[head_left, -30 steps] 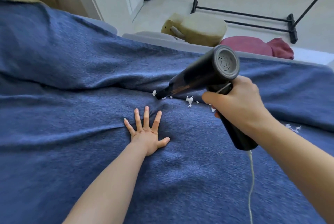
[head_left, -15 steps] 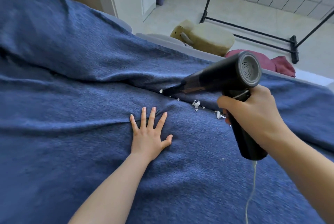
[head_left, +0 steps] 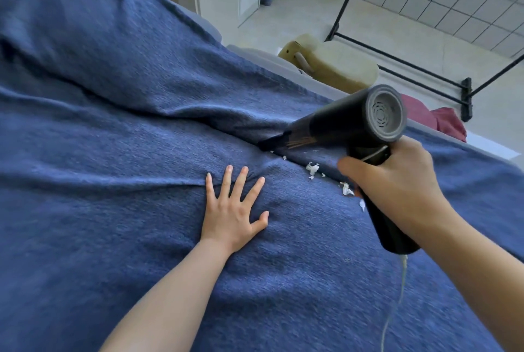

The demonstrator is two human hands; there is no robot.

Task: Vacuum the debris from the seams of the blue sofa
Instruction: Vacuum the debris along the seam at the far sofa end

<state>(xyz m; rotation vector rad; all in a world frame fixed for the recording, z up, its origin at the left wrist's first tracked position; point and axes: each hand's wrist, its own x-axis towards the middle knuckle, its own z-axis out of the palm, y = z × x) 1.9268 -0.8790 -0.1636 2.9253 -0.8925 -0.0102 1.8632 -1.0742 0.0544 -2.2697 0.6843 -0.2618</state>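
Left hand (head_left: 231,211) flat on the blue sofa (head_left: 113,209), fingers straight and spread, thumb out to the side, palm pressing the cover just below the seam (head_left: 286,157). Right hand (head_left: 397,184) wrapped round the handle of the black handheld vacuum (head_left: 348,124), fingers curled tight on the grip. Nozzle tip down in the seam, up and to the right of the left fingertips; white cord (head_left: 397,295) trailing from the handle base.

White debris (head_left: 312,167) strung along the seam between nozzle tip and right hand (small torn scraps; more at (head_left: 346,190), one partly hidden by the handle).

Step in hand, judged: working the nozzle along the seam. To do well:
- Keep the left palm pressing so the crease opens and the fabric lies taut.
- Draw the nozzle back toward the right hand, over the remaining scraps, tip low in the fold.
- Go slowly; light scraps likely to scatter or sink under the fold.
- Watch for loose cover being sucked into the tip.

Writing, brands, labels: none readable on the vacuum or anywhere else; rear vent plain grey.
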